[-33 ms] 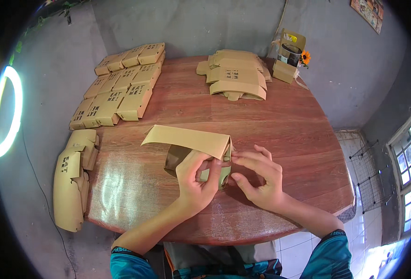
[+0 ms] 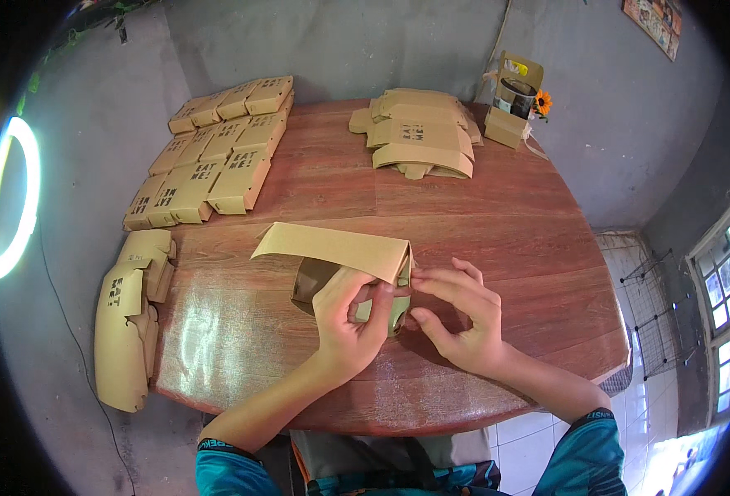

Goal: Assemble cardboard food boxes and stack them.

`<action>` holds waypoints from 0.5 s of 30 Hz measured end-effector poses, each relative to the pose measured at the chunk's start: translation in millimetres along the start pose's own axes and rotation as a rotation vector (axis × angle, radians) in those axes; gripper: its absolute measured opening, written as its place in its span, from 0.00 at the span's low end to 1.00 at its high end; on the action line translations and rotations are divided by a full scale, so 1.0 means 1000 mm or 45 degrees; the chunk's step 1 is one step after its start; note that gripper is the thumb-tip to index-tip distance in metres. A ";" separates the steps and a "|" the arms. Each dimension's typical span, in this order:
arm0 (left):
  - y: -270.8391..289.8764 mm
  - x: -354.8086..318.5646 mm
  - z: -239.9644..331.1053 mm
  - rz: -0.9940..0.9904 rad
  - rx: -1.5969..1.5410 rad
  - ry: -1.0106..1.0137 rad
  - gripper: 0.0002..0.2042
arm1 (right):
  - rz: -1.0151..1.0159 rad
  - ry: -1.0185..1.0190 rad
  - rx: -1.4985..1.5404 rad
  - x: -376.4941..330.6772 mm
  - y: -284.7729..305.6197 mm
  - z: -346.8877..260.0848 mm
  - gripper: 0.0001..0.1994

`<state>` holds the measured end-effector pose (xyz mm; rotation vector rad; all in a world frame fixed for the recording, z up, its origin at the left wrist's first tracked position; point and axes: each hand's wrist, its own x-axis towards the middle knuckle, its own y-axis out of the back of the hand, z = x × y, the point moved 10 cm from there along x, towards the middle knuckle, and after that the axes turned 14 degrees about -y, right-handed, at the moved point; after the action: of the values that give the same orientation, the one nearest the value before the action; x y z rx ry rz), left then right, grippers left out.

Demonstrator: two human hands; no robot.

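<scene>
A half-folded box of plain brown cardboard (image 2: 340, 256), matte and creased, sits near the front middle of the round reddish wooden surface (image 2: 530, 240), its broad lid flap raised and tilted toward the left. The left hand (image 2: 348, 318) has its fingers curled closed around the box's near wall, thumb pressed against a side tab; the right hand (image 2: 456, 318) pinches the right corner of the same box between thumb and forefinger, the other fingers spread loosely. At the far left of the surface lie finished closed boxes (image 2: 212, 153) with dark lettering, packed in rows, about a dozen as far as can be counted. A loose pile of flat unfolded blanks (image 2: 421, 136) rests at the far middle, and another stack of blanks (image 2: 129, 318) overhangs the left edge. A small cardboard carrier with a dark jar (image 2: 514, 99) and an orange flower (image 2: 542, 102) stands at the far right. A glowing ring light (image 2: 9, 198) hangs at the left.
</scene>
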<state>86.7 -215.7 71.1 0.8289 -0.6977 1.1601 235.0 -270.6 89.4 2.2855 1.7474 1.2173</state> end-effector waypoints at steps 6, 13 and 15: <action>-0.004 -0.004 -0.002 0.063 -0.008 -0.008 0.06 | 0.071 -0.099 0.083 -0.001 0.003 0.011 0.14; -0.014 -0.001 0.005 -0.123 -0.022 -0.060 0.08 | 0.197 0.011 -0.038 -0.008 0.010 0.002 0.07; -0.012 0.002 0.009 -0.075 -0.070 -0.074 0.10 | 0.192 0.032 -0.063 -0.009 0.008 -0.002 0.08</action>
<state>98.7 -224.0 75.2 0.8341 -0.7449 1.0627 239.8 -282.1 89.9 2.4215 1.5580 1.3030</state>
